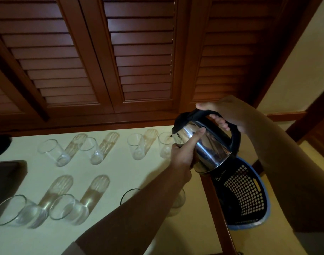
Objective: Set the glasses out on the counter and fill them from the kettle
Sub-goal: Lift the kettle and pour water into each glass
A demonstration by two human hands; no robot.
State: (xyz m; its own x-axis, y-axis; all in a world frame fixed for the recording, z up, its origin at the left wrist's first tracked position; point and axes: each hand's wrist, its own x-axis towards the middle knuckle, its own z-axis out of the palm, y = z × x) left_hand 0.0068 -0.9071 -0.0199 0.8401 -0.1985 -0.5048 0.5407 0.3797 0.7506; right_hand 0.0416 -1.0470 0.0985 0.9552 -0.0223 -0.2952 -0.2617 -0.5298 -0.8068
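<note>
A shiny steel kettle (207, 144) with a black handle is tilted to the left, its spout over the rim of the far-right glass (164, 145) in the back row. My right hand (221, 115) grips the handle from above. My left hand (183, 155) holds the kettle's body from below, thumb lying up its side. Several clear glasses stand on the pale counter (111, 173) in two rows, among them a back-row glass (137, 147) and a front-row glass (69, 208). My left forearm hides parts of two front-row glasses.
A black perforated basket (245, 192) with a blue rim sits past the counter's wooden right edge (215, 203). A dark box (7, 177) lies at the counter's left. Brown louvred cupboard doors (142, 61) rise behind the counter.
</note>
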